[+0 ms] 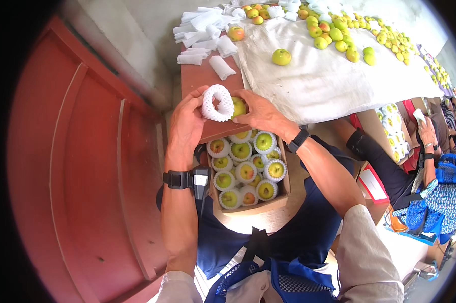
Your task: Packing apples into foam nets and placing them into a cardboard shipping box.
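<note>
My left hand (188, 119) grips a white foam net sleeve (225, 110), which is rolled into a ring with an opening in its middle. Close against the sleeve's right side, a yellow-green apple (238, 107) sits in the fingers of my right hand (260, 113). Both hands are over the front edge of a red-brown table (197, 81). Below them, between my knees, a cardboard box (247, 209) holds several apples in foam sleeves, such as a green one (264, 142). The box's far end is hidden under the table edge.
Loose foam sleeves (203, 24) are heaped at the table's far left. A white cloth (307, 87) carries a lone apple (281, 57) and piles of apples (336, 34). On the left stands a red door (95, 170). At right, a person's hand (427, 130) is near another box of sleeved apples (391, 130).
</note>
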A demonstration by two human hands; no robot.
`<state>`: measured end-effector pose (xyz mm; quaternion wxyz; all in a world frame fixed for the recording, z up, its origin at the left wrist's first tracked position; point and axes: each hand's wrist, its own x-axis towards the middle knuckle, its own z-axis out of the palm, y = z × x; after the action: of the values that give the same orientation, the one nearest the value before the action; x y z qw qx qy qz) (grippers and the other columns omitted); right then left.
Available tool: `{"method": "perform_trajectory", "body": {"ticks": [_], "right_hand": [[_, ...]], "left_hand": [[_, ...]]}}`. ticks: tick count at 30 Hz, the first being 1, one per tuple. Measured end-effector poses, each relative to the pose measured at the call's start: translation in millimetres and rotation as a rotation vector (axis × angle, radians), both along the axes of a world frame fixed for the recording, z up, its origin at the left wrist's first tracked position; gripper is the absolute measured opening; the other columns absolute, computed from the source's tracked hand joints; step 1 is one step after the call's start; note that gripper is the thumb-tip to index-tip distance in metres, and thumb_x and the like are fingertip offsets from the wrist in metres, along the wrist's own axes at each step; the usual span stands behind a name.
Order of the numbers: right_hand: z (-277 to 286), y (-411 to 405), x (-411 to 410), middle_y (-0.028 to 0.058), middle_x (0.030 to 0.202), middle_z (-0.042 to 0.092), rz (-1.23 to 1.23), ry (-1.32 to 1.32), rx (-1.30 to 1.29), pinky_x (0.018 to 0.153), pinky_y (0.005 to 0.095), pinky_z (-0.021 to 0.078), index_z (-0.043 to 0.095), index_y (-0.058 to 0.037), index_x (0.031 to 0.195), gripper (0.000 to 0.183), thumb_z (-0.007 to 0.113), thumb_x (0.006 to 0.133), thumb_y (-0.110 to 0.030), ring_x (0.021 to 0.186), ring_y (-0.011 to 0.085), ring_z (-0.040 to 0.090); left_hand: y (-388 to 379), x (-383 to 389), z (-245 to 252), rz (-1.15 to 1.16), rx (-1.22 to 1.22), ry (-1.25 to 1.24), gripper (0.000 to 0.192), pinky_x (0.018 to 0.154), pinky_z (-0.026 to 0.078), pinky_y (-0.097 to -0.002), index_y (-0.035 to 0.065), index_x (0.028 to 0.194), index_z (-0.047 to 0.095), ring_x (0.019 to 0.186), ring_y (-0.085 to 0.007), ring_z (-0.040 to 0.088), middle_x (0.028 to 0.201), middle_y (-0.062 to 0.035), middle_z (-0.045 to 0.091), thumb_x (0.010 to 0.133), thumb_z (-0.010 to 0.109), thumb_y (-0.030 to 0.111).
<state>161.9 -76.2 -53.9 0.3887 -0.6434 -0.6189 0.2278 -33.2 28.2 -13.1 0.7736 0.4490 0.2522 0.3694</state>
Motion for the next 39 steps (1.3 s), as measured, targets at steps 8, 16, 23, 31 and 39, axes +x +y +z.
{"method": "perform_trajectory", "body": {"ticks": [8,16,23,31,39], "right_hand": [[-6,4,6,0.0188,0.127,0.064,0.034,0.086,0.004,0.102,0.0395,0.0494,0.053,-0.003,0.14,0.072,0.081,0.078,-0.026,0.119,0.0329,0.063],[-17,12,11,0.019,0.129,0.064,0.122,0.26,-0.023,0.103,0.0373,0.0491,0.053,-0.001,0.141,0.072,0.081,0.078,-0.021,0.118,0.0312,0.063],[-14,16,9,0.0196,0.132,0.063,0.104,0.253,-0.021,0.104,0.037,0.0488,0.056,-0.0004,0.139,0.061,0.075,0.084,-0.019,0.121,0.0301,0.063],[8,14,6,0.0086,0.093,0.072,-0.097,0.569,-0.015,0.073,0.0291,0.0516,0.072,0.0001,0.119,0.033,0.062,0.096,-0.022,0.082,0.0159,0.066],[16,16,10,0.0008,0.085,0.063,0.07,0.945,-0.229,0.047,0.0206,0.0284,0.072,-0.0036,0.108,0.029,0.067,0.097,-0.029,0.067,0.0056,0.052]], "left_hand": [[7,17,-12,-0.07,-0.11,-0.01,0.024,0.079,0.049,-0.0319,-0.0038,0.113,0.062,0.081,-0.0177,0.057,0.096,-0.0083,0.065,0.105,0.044,0.01],[24,21,-29,-0.084,-0.175,-0.027,0.026,0.077,0.049,-0.032,-0.0042,0.108,0.062,0.077,-0.0179,0.057,0.093,-0.0092,0.064,0.104,0.042,0.01],[33,15,-37,-0.14,-0.239,-0.074,0.025,0.072,0.05,-0.0329,-0.0056,0.105,0.063,0.073,-0.0181,0.057,0.089,-0.0106,0.065,0.102,0.045,0.011],[21,23,-29,-0.144,-0.199,-0.067,0.027,0.074,0.049,-0.033,-0.0047,0.106,0.064,0.069,-0.0179,0.054,0.088,-0.0099,0.065,0.104,0.047,0.015],[17,24,-30,-0.177,-0.152,-0.104,0.03,0.067,0.048,-0.0267,-0.0009,0.124,0.061,0.068,-0.0119,0.055,0.095,-0.0054,0.067,0.101,0.049,0.014]]}}
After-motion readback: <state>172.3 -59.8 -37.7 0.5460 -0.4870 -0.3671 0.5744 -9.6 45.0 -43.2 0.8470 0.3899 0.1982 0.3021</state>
